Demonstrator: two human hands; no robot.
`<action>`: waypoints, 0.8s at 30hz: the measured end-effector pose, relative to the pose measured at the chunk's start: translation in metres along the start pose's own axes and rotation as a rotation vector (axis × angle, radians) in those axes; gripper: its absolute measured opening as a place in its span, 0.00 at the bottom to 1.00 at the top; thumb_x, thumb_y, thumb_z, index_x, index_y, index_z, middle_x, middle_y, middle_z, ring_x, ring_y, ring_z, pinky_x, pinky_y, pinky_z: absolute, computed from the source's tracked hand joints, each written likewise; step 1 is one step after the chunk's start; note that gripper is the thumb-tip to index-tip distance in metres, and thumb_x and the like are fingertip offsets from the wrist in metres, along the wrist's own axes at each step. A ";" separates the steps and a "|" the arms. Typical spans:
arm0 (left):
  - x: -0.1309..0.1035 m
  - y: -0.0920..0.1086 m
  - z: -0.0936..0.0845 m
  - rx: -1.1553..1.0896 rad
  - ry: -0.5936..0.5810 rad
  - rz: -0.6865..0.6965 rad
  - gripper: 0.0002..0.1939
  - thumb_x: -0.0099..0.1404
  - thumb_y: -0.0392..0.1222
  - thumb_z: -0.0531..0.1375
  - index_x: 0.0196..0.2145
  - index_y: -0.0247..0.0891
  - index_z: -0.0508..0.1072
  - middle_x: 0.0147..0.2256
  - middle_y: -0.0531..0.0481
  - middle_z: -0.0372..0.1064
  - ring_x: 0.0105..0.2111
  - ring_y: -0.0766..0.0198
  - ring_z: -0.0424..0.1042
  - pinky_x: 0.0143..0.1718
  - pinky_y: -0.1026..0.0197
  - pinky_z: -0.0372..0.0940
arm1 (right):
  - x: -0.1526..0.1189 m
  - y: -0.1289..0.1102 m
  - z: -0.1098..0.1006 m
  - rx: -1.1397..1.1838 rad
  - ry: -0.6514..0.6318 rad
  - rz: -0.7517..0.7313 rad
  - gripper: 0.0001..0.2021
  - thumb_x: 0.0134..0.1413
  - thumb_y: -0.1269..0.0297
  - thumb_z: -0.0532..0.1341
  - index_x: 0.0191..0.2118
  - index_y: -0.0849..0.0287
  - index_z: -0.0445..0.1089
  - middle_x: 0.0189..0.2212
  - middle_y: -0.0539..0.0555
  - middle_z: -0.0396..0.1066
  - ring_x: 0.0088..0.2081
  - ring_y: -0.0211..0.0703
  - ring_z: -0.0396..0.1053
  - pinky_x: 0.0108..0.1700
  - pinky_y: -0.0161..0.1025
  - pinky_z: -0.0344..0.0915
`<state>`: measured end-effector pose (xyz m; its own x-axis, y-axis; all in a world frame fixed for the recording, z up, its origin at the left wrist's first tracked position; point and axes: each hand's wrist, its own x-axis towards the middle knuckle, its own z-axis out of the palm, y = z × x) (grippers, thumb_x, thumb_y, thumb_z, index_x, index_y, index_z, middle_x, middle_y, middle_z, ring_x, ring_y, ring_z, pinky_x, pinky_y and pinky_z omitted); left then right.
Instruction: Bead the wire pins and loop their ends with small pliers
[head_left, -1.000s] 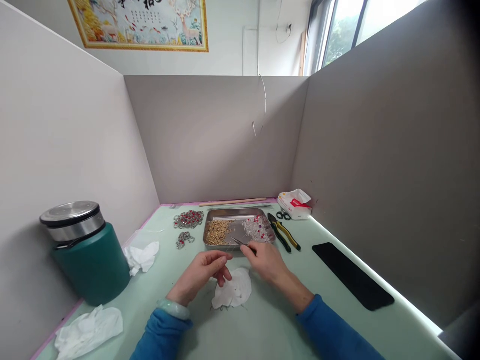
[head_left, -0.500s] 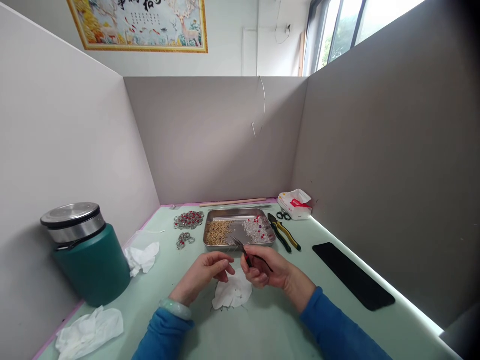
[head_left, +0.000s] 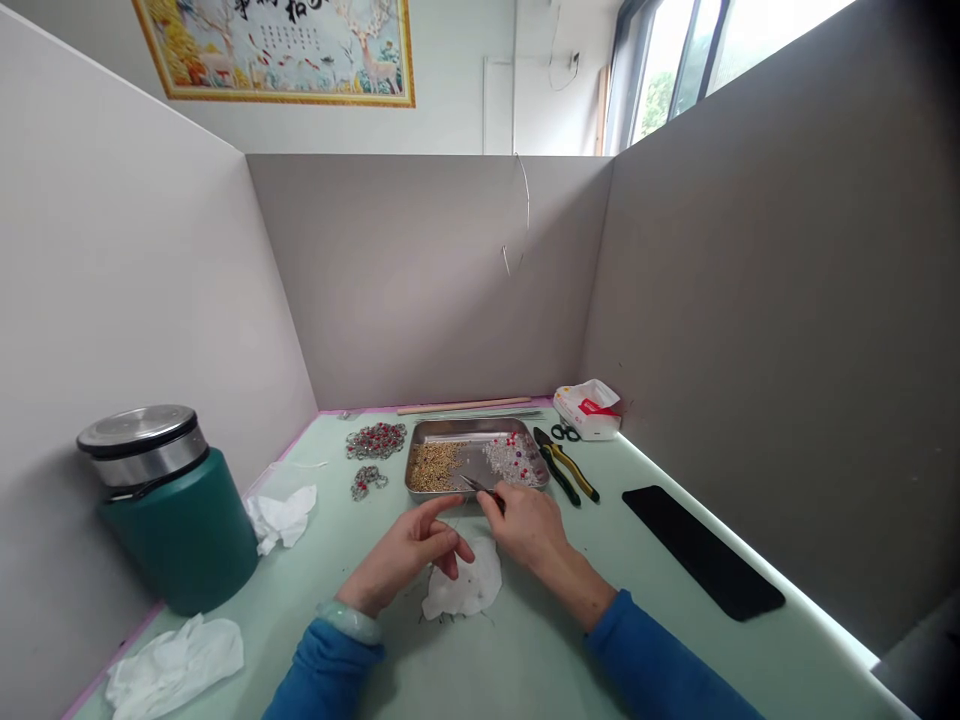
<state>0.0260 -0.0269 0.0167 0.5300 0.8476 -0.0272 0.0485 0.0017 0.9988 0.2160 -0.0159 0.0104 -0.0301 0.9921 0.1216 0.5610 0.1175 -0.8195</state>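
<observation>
Two bare hands in blue sleeves work over a pale green worktop (head_left: 517,680). The right hand (head_left: 529,528) has its fingers closed around a small, slim, dark pointed metal tool (head_left: 480,487), its handles mostly hidden by the grip. The tip points leftward and appears over the near part of a shallow rectangular stainless-steel tray (head_left: 472,462), though whether it touches the metal cannot be told. The left hand (head_left: 412,552), with a pale green bangle (head_left: 351,621) at its wrist, reaches its index finger toward the tray's near edge; the other fingers curl loosely, and whether they pinch something fine cannot be made out.

Tiny gold-coloured beads (head_left: 433,467) fill the tray's left part, while clear beads mixed with red ones (head_left: 510,460) lie at its right. Nearer the person, a white rounded sheet (head_left: 466,592) lies flat, partly below the left fingers. Just left of the tray sit a larger heap of silvery rings with red specks (head_left: 376,440) and a smaller silvery cluster (head_left: 367,482). Beside its right side rest yellow-and-dark-green pliers (head_left: 555,458), black-handled scissors (head_left: 565,432) behind them, near a white-and-red tissue packet (head_left: 589,412).
</observation>
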 end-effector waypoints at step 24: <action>-0.002 0.004 0.004 -0.078 -0.063 0.078 0.34 0.60 0.42 0.58 0.60 0.33 0.50 0.32 0.44 0.73 0.26 0.63 0.70 0.34 0.57 0.62 | 0.000 0.011 0.010 -0.472 0.126 -0.124 0.18 0.57 0.52 0.48 0.28 0.59 0.67 0.29 0.58 0.70 0.32 0.47 0.65 0.32 0.39 0.48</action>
<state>0.0285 -0.0308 0.0202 0.5819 0.8117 0.0505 -0.0596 -0.0194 0.9980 0.2139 -0.0138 -0.0038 -0.0366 0.9555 0.2927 0.8733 0.1730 -0.4555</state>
